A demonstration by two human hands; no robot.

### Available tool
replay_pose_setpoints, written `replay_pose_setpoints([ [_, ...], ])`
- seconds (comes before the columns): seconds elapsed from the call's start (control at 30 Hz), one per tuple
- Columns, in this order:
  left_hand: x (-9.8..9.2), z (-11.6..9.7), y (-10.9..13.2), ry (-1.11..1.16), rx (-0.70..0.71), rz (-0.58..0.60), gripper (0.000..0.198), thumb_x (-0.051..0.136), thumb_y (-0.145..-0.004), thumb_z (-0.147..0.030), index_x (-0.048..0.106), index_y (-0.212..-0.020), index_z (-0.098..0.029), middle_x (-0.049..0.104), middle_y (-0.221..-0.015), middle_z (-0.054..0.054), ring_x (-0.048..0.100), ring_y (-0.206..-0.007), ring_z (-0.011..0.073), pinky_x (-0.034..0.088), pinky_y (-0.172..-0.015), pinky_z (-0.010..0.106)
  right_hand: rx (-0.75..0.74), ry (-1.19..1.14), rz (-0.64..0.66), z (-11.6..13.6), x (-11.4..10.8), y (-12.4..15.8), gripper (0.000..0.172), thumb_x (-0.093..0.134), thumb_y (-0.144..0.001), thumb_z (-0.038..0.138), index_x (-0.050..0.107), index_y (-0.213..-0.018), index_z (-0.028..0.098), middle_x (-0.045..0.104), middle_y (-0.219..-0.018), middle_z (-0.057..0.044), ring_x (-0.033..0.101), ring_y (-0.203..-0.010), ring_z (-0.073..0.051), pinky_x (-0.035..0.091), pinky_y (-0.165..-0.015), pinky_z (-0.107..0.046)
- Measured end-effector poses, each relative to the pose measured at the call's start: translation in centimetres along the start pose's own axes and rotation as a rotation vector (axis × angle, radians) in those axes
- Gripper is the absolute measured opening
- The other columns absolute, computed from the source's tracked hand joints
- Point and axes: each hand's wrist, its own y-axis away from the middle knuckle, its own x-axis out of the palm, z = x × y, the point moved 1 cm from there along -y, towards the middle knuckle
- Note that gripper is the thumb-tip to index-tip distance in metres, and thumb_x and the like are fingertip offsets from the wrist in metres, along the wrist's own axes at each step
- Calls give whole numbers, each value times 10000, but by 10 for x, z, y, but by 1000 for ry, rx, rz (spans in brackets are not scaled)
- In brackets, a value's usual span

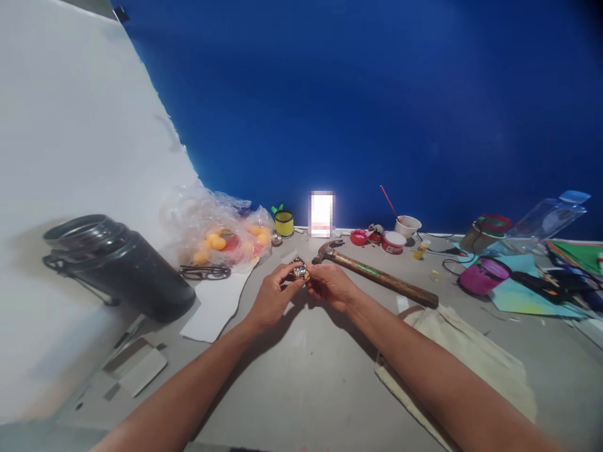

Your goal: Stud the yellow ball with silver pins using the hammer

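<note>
Left hand [273, 295] out at mid-table, forearm reaching in from the near left, fingers curled and closed on a small shiny object [300, 272] (too small to make out further). Right hand [332, 285] opposite, wrist bent inward, fingertips pinching the same object from the right. Held between both hands, just above the grey table [306, 389]. Just beyond, to the right, a hammer [377, 275] lying flat; far left, a black jar [122, 263] on its side; beside the right forearm, a cloth bag [471, 358].
</note>
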Motion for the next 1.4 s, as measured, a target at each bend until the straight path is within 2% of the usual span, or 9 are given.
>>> replay_pose_setpoints([
  [0.13, -2, 2, -1, -183, 108, 40, 435, 817, -786, -230, 774, -1218, -219, 760, -1122, 93, 691, -917, 218, 572, -721, 261, 43, -60, -37, 0, 2, 0, 313, 793, -879, 408, 743, -830, 103, 663, -665, -29, 565, -516, -71, 502, -464, -150],
  [0.3, -3, 3, -1, -109, 80, 20, 543, 834, -733, -185, 740, -1267, -195, 771, -1000, 85, 682, -807, 205, 567, -637, 261, 47, -80, -2, 2, 3, 2, 340, 747, -925, 422, 751, -859, 88, 723, -762, -79, 566, -522, -67, 509, -466, -140],
  [0.43, -1, 0, -1, -159, 99, 35, 504, 819, -739, -188, 744, -1237, -211, 761, -1088, 95, 689, -883, 212, 590, -682, 265, 47, -110, 20, 3, 4, 2, 329, 702, -963, 392, 751, -862, 83, 737, -779, -94, 579, -538, -75, 504, -462, -139],
  [0.57, -2, -3, 1, -173, 137, -55, 570, 838, -723, -183, 701, -1273, -243, 710, -1218, 92, 674, -908, 188, 597, -701, 256, 17, -124, 42, 2, 3, 0, 321, 741, -930, 400, 757, -880, 83, 742, -809, -100, 591, -564, -82, 510, -478, -145],
  [0.63, -3, -5, 2, -133, 163, -96, 498, 841, -717, -149, 733, -1196, -235, 702, -1207, 87, 667, -928, 185, 586, -710, 238, 13, -113, 27, 1, 2, -1, 324, 774, -898, 413, 752, -851, 93, 721, -773, -78, 580, -551, -79, 503, -473, -148],
  [0.8, 0, -9, 5, -103, 248, -90, 256, 838, -724, -103, 787, -934, -240, 697, -1143, 70, 624, -1150, 240, 578, -905, 285, 0, -86, 7, 0, 3, 0, 363, 850, -799, 458, 739, -802, 113, 666, -689, -34, 569, -552, -85, 477, -464, -160],
  [1.03, -4, -9, 7, -272, 372, -73, 227, 846, -752, -166, 806, -948, -273, 698, -1141, 110, 560, -1288, 315, 444, -1181, 444, -74, -33, 36, 0, 4, 2, 445, 909, -678, 523, 700, -758, 138, 625, -669, -6, 535, -570, -83, 454, -475, -167],
  [1.2, -10, -4, 3, -310, 369, -27, 209, 840, -776, -204, 802, -970, -272, 706, -1169, 115, 551, -1316, 317, 401, -1214, 442, -103, -23, 30, -2, 3, 1, 500, 922, -627, 559, 675, -739, 139, 610, -668, -1, 529, -584, -88, 456, -488, -176],
  [1.4, -10, -2, 2, -464, 484, -43, 231, 830, -799, -246, 778, -1024, -264, 721, -1141, 91, 639, -1146, 273, 445, -1152, 418, -98, -12, 51, 1, 3, 2, 440, 898, -674, 518, 702, -785, 140, 648, -719, -19, 543, -610, -94, 460, -502, -176],
])
